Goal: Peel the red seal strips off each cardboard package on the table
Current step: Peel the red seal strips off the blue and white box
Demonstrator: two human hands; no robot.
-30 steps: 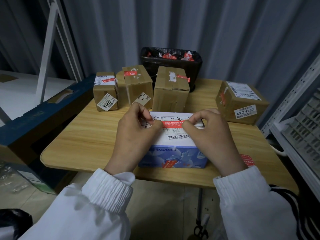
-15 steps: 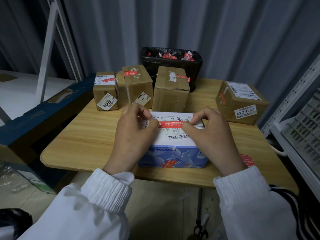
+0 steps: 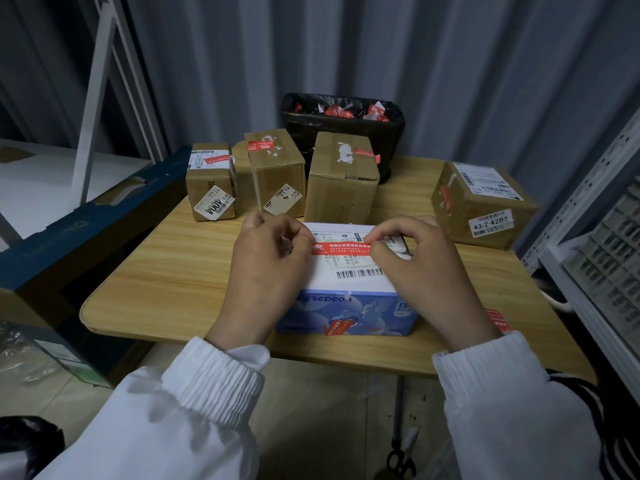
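Observation:
A blue and white package (image 3: 346, 289) lies on the wooden table (image 3: 166, 278) in front of me. Across its white top runs a red seal strip (image 3: 341, 247), lying flat. My left hand (image 3: 266, 268) has its fingers curled, with thumb and forefinger pinching at the strip's left end. My right hand (image 3: 426, 271) pinches the strip's right end between thumb and forefinger. A second red strip (image 3: 341, 325) sits on the package's blue front face. Behind stand three cardboard boxes (image 3: 210, 181), (image 3: 277, 171), (image 3: 341, 178), each with a red strip on top. A fourth box (image 3: 481, 202) sits at the right.
A black bin (image 3: 343, 123) holding crumpled red strips stands at the back against the curtain. One loose red strip (image 3: 497, 320) lies on the table by my right wrist. A metal shelf (image 3: 606, 258) flanks the right. Scissors (image 3: 401, 459) lie on the floor under the table.
My left thumb has slid slightly to the left, uncovering more of the strip's left end. The right hand and the package have stayed in place.

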